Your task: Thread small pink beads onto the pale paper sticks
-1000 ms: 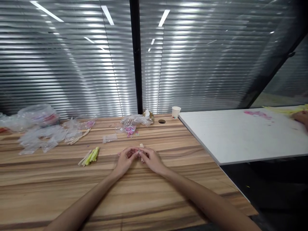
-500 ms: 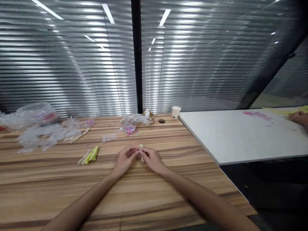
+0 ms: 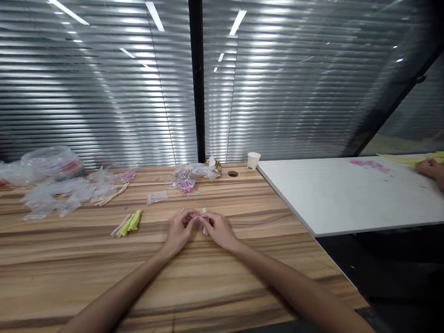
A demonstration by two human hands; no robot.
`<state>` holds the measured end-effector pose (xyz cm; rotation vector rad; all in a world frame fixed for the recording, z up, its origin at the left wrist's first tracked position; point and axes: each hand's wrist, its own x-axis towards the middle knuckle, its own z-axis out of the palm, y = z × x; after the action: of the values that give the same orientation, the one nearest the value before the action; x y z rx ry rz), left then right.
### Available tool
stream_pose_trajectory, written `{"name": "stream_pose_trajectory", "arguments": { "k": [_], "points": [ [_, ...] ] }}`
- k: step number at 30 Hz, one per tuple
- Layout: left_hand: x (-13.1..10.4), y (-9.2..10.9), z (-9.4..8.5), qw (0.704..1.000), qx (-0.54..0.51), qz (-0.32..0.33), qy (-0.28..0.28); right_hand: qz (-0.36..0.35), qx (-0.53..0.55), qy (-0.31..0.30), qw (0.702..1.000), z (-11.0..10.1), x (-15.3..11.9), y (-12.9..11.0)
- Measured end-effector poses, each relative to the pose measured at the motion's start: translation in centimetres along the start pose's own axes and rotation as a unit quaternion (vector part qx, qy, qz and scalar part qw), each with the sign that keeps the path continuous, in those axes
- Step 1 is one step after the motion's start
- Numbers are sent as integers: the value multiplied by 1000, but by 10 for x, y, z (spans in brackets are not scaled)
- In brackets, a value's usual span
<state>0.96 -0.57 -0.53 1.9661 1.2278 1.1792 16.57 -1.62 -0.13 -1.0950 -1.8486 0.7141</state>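
Over the middle of the wooden table [image 3: 215,286], my left hand [image 3: 181,232] is closed in a pinch, thumb against forefinger. My right hand [image 3: 219,231] pinches too, its fingertips meeting those of the left. Between them is something tiny that I cannot make out. A short cream-coloured strip or bundle [image 3: 204,211] lies under the right fingers, its ends showing above and below them; whether they grip it is unclear. To the left rests a small group of yellow strips [image 3: 133,222] beside cream cords [image 3: 120,226].
Farther back are a flat clear bag [image 3: 157,197], small pink and purple bands [image 3: 186,186] by crumpled plastic [image 3: 196,171], and a paper cup [image 3: 253,160]. Plastic bags [image 3: 55,194] fill the left. Another person's hand [image 3: 430,169] holds yellow material at the white table [image 3: 333,199].
My fingertips have shifted very slightly left, with a little more of a gap showing beside the cream strip. Both hands stay pinched together; the view has moved a touch.
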Motion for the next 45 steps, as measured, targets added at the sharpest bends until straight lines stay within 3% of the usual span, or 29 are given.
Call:
{"name": "stream_pose_trajectory", "arguments": {
  "k": [6, 15, 20, 27, 33, 41, 45],
  "points": [
    [-4, 6, -1, 973, 205, 84, -57, -16, -67, -3, 998, 0, -1, 1],
    [-4, 16, -2, 961, 265, 61, -41, -62, -137, -20, 989, 1, -4, -3],
    [-1, 15, -5, 968, 227, 78, -76, -30, -182, -4, 983, 1, -7, -4],
    [3, 16, -11, 979, 95, 82, -159, -19, -230, 20, 973, 0, -9, -7],
    [0, 22, -10, 989, 7, 86, -124, -37, -277, 30, 960, -5, -9, -6],
    [0, 26, -9, 993, 35, 59, -97, -31, -307, 18, 951, -2, -8, -5],
    [2, 23, -11, 988, -11, 56, -141, -29, -320, 15, 947, -3, -8, -7]
  ]
}}
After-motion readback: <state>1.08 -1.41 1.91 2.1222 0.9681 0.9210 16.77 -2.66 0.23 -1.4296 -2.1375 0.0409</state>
